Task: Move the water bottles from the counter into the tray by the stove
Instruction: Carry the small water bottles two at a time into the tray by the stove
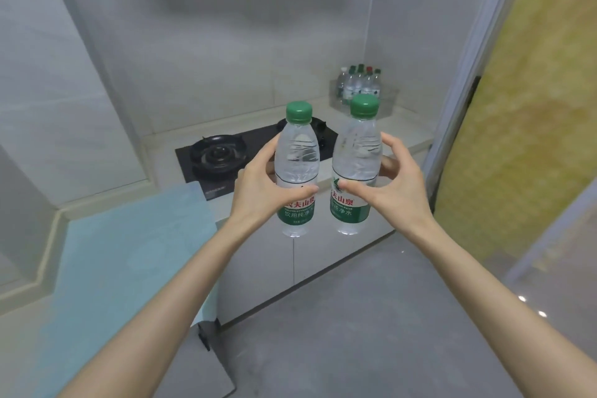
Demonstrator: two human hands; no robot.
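My left hand [258, 184] grips a clear water bottle [297, 155] with a green cap and green label, held upright in the air. My right hand [391, 181] grips a second bottle of the same kind [355, 152], also upright, close beside the first. Both hang in front of the counter, above the cabinet fronts. At the far right corner of the counter stands a clear tray [391, 97] with several bottles in it [358, 82], green and red caps showing.
A black gas stove [226, 155] with two burners lies on the counter behind the bottles, left of the tray. A light blue mat [129, 236] covers the near counter at left. Grey floor lies below, a yellowish door panel [523, 107] at right.
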